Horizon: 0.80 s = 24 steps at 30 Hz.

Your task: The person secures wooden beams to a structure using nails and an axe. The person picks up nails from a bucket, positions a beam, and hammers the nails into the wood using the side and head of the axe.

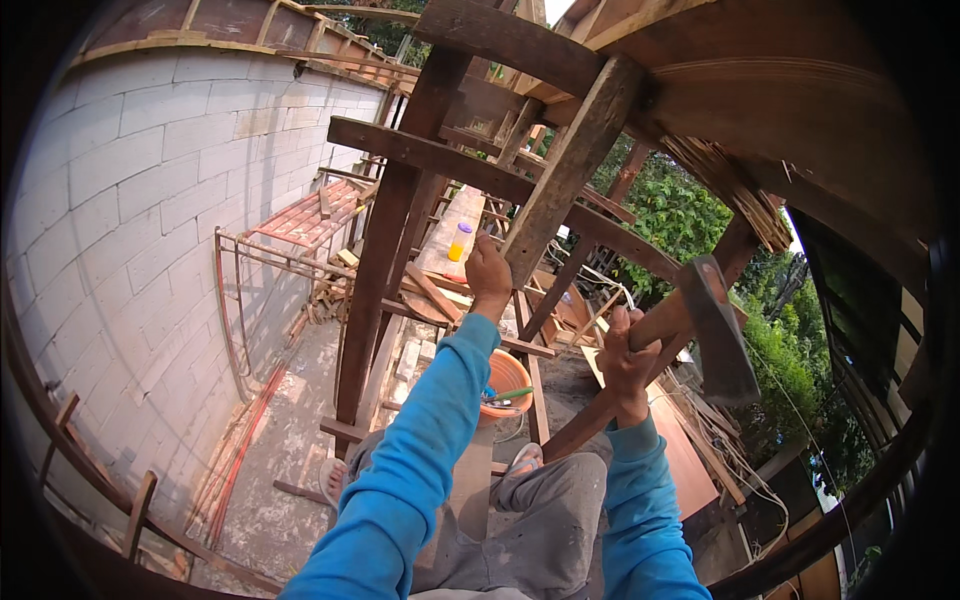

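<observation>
My right hand point(630, 365) is wrapped round the wooden handle of a hatchet point(722, 335), raised with its broad dark blade hanging downward. My left hand point(488, 275) is closed beside the lower end of a weathered, slanting wooden board point(575, 150). Whatever those fingers may pinch is too small to make out. Behind the board runs a dark crosspiece point(430, 158), joined to a thick dark post point(385, 240). Below my hands an orange bucket point(512, 375) contains a green-handled tool and something blue.
A bottle of yellow liquid point(460, 240) with a purple lid stands on a plank beyond my left hand. Left is a pale block wall point(180, 170) with a rusty metal scaffold frame point(230, 300). Wooden sheeting point(790, 80) hangs overhead; cut timber and cables lie below right.
</observation>
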Motion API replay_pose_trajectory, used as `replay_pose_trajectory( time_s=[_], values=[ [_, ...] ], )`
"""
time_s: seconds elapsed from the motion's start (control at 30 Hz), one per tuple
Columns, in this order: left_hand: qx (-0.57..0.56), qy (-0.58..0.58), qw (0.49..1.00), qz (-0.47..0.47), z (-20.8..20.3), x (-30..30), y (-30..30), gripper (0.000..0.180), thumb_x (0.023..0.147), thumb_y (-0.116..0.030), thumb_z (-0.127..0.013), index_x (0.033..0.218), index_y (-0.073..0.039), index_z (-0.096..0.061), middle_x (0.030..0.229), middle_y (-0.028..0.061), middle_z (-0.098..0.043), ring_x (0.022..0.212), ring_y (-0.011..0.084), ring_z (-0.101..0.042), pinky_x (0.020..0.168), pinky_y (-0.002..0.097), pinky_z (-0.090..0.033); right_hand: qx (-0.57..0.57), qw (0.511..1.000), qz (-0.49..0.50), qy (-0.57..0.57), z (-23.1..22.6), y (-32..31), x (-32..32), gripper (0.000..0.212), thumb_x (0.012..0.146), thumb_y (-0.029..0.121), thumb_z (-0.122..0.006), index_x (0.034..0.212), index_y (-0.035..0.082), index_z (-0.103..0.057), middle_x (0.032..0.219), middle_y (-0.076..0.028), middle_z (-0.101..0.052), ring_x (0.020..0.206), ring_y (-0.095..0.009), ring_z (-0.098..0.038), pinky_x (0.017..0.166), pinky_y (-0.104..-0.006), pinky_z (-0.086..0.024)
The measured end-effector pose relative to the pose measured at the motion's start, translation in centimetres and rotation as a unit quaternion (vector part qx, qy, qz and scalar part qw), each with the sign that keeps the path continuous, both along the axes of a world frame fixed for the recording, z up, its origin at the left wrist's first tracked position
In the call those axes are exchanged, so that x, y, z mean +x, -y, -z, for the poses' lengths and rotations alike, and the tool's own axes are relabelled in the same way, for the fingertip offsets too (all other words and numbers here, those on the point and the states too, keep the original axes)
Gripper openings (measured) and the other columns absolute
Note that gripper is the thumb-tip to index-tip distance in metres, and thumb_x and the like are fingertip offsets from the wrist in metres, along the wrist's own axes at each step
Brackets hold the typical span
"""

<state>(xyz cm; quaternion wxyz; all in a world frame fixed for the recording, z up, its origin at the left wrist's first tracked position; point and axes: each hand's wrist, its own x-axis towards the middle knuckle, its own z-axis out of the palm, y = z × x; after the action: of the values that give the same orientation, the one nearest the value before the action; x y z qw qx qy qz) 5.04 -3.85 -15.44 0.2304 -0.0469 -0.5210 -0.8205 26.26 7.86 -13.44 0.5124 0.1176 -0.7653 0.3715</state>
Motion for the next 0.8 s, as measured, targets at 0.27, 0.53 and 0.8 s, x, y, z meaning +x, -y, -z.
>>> replay_pose_trajectory(
  time_s=[0.27,0.53,0.8],
  values=[
    [-0.025,0.022,0.999,-0.007,-1.4,1.0,-1.5,0.073,0.101,-0.05,-0.025,0.078,0.007,-0.066,0.081,0.0289,-0.066,0.082,0.0472,-0.062,0.074,0.0512,-0.045,0.116,0.97,0.151,0.151,0.0,-3.8,-6.3,0.02,0.093,0.017,-0.06,0.087,-0.002,-0.06,0.066,-0.019,-0.057,0.056,-0.027,-0.056,0.056,-0.0427,-0.044],
    [-0.022,0.032,0.999,-0.037,-0.8,0.9,-0.3,0.08,0.099,-0.056,-0.022,0.079,0.007,-0.068,0.084,0.0281,-0.067,0.085,0.0469,-0.062,0.08,0.0518,-0.045,0.069,0.981,-0.078,-0.163,-3.8,1.2,-0.7,0.03,0.099,0.023,-0.052,0.074,0.006,-0.05,0.056,-0.004,-0.046,0.049,-0.014,-0.047,0.047,-0.0287,-0.037],
    [-0.041,0.055,0.998,-0.017,-0.7,2.0,-0.1,0.08,0.098,-0.058,-0.025,0.09,0.01,-0.067,0.09,0.0297,-0.067,0.094,0.0451,-0.062,0.087,0.0486,-0.043,0.16,0.986,0.032,0.023,1.0,1.8,-1.6,0.013,0.085,0.009,-0.067,0.081,-0.001,-0.059,0.059,-0.015,-0.053,0.05,-0.028,-0.051,0.052,-0.039,-0.042]
  ],
)
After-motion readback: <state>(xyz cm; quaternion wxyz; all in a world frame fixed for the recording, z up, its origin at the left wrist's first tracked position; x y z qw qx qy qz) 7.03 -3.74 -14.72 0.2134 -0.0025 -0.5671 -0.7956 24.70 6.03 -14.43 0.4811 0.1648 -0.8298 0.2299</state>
